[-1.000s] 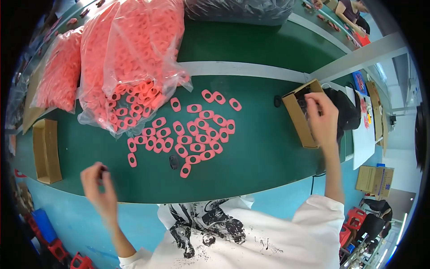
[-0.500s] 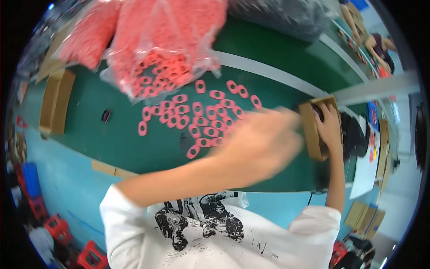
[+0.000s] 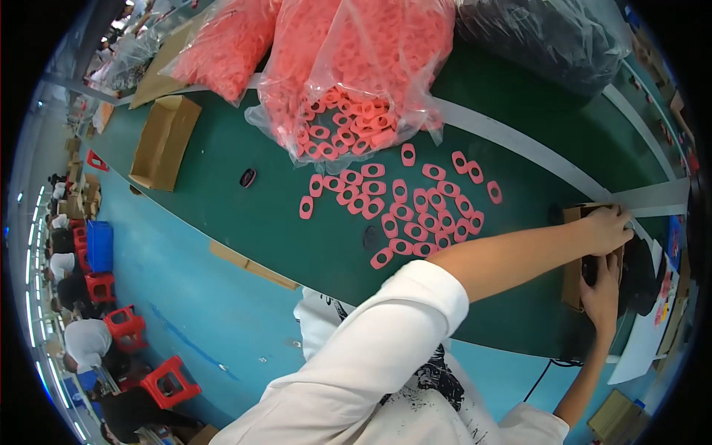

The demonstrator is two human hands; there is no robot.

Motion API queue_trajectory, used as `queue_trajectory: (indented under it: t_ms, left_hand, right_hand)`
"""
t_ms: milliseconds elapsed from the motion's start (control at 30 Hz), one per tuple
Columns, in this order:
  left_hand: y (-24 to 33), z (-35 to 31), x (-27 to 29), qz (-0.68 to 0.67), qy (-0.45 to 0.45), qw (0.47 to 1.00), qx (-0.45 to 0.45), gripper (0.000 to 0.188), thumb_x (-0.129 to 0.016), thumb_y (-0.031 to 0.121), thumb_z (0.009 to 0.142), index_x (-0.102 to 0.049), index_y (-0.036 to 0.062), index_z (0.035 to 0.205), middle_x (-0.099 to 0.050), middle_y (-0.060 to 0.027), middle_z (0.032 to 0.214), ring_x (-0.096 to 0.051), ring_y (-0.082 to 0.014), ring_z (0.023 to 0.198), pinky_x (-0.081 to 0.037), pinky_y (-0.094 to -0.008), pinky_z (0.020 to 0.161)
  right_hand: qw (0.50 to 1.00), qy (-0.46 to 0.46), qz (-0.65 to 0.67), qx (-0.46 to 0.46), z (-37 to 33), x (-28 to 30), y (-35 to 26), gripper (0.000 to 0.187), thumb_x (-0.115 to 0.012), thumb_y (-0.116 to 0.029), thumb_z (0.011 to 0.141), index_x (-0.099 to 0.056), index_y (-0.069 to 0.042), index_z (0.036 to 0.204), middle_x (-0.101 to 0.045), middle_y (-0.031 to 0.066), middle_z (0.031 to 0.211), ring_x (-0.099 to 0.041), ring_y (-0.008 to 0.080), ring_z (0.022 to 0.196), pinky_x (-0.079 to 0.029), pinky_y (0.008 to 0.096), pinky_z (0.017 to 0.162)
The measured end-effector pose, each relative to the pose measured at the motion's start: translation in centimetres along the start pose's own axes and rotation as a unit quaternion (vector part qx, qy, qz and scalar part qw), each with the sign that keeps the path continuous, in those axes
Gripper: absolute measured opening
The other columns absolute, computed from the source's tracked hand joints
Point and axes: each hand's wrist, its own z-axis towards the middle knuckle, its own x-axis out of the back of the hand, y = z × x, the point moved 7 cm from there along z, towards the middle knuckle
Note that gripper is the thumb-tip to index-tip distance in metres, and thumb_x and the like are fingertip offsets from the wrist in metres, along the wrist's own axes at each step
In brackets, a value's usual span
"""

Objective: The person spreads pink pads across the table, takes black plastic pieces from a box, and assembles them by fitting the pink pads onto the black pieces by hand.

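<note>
At the right end of the green table stands a narrow open cardboard box, with both my hands at it. My left arm reaches across the table, and my left hand is bent over the box's far end with its fingers curled; whatever they grip is hidden. Nearer to me, my right hand dips into the box, fingers closed around a small black part that shows only in part. Many pink oval rings with round holes lie spread over the middle of the table, left of my hands.
Clear bags of pink rings and a bag of dark parts lie along the back. At the left are another open cardboard box and a black oval piece. A dark piece lies beside the rings. Red stools stand on the floor.
My left hand has moved right, from above the rings to the far end of the box. My right hand stays at the box, now nearer its close end. The whole view has shifted.
</note>
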Motion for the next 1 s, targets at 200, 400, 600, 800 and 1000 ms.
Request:
queue_trajectory:
  t_ms: [200, 400, 600, 800, 1000]
  left_hand:
    - [1.4, -0.3, 0.0, 0.052, -0.18, 0.982, -0.013, 0.047, -0.065, 0.027, 0.081, -0.061, 0.0032, 0.122, -0.056, -0.0229, 0.126, -0.054, -0.0378, 0.116, -0.045, -0.0459, 0.097]
    - [0.0, -3.3, 0.0, 0.102, -0.306, 0.946, -0.037, 0.035, -0.06, 0.028, 0.083, -0.072, 0.0039, 0.105, -0.062, -0.0193, 0.122, -0.057, -0.0341, 0.113, -0.046, -0.0448, 0.092]
    - [1.5, -4.5, 3.4, 0.063, -0.245, 0.967, -0.038, 0.036, -0.06, 0.027, 0.081, -0.072, -0.0004, 0.1, -0.07, -0.0176, 0.103, -0.067, -0.0307, 0.099, -0.051, -0.0431, 0.084]
    - [1.2, -4.5, 4.8, -0.029, -0.262, 0.965, 0.008, 0.04, -0.064, 0.023, 0.077, -0.064, -0.0035, 0.108, -0.07, -0.0193, 0.093, -0.069, -0.0328, 0.086, -0.054, -0.0439, 0.076]
    - [0.8, -4.9, 3.5, 0.019, -0.226, 0.973, -0.051, 0.037, -0.058, 0.033, 0.081, -0.07, 0.0024, 0.098, -0.069, -0.0216, 0.094, -0.067, -0.0355, 0.09, -0.051, -0.0476, 0.081]
  right_hand:
    - [0.998, -0.016, 0.03, -0.049, -0.2, -0.4, 1.5, 0.054, -0.065, -0.021, 0.084, -0.05, -0.004, 0.134, -0.045, 0.0243, 0.138, -0.044, 0.043, 0.127, -0.038, 0.0453, 0.105]
    - [0.996, 0.065, 0.06, -0.02, 1.4, -1.4, 1.4, 0.042, -0.067, -0.017, 0.078, -0.059, 0.002, 0.114, -0.054, 0.0243, 0.12, -0.05, 0.0438, 0.113, -0.044, 0.0474, 0.094]
    - [0.989, 0.133, 0.064, -0.008, 1.4, -1.6, 3.7, 0.048, -0.068, -0.013, 0.081, -0.053, 0.006, 0.123, -0.057, 0.0287, 0.113, -0.052, 0.0466, 0.107, -0.043, 0.0514, 0.089]
    - [0.985, 0.1, 0.133, 0.033, 1.8, -0.3, 2.6, 0.033, -0.064, -0.012, 0.083, -0.061, 0.006, 0.11, -0.063, 0.0299, 0.093, -0.059, 0.0483, 0.086, -0.046, 0.0516, 0.074]
    - [0.988, 0.086, 0.121, 0.042, 1.6, 0.9, 0.5, 0.019, -0.063, -0.011, 0.082, -0.061, 0.005, 0.091, -0.057, 0.0255, 0.086, -0.056, 0.0432, 0.092, -0.046, 0.048, 0.077]
